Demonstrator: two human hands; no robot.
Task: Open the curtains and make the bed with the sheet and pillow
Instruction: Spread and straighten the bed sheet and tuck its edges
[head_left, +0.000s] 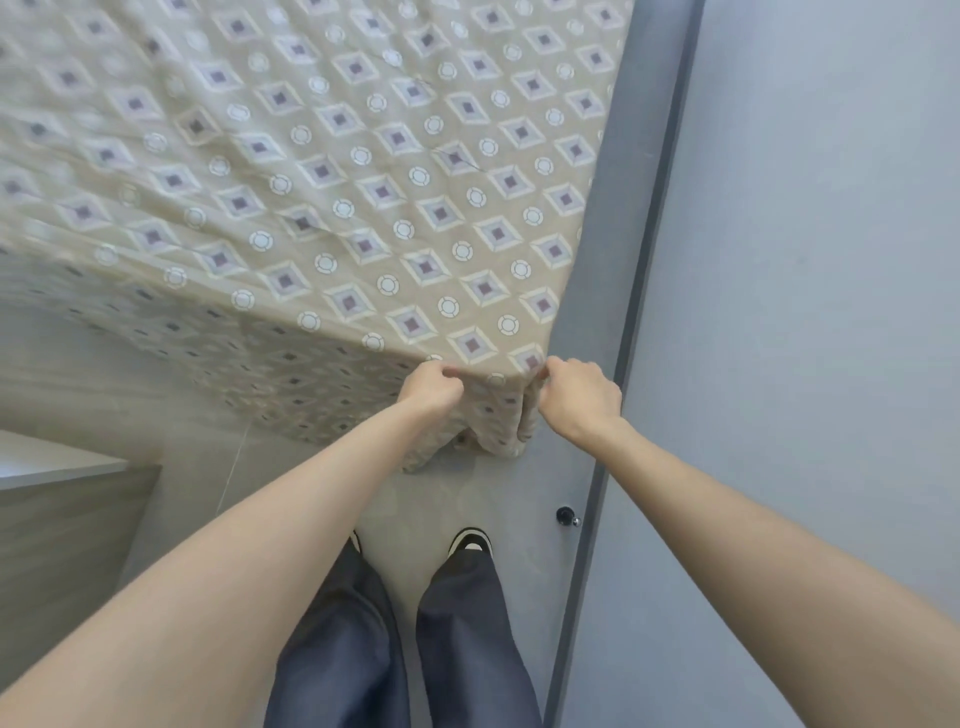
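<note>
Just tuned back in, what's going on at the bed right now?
A person stands at one corner of the bed, working on the sheet. The left hand pinches the fabric on one side of the corner, and the right hand pinches it on the other side, next to the wall. The sheet lies spread over the top with a few wrinkles, and its corner hangs bunched down to the floor.

We see through one head-worn wide-angle camera, looking steeply down, facing 12 o'clock. Bed (363, 182) corner near, filling 9 to 12 o'clock; wall (831, 260) at 3; our shoes (470, 540) at 6, directly below lens.
</note>
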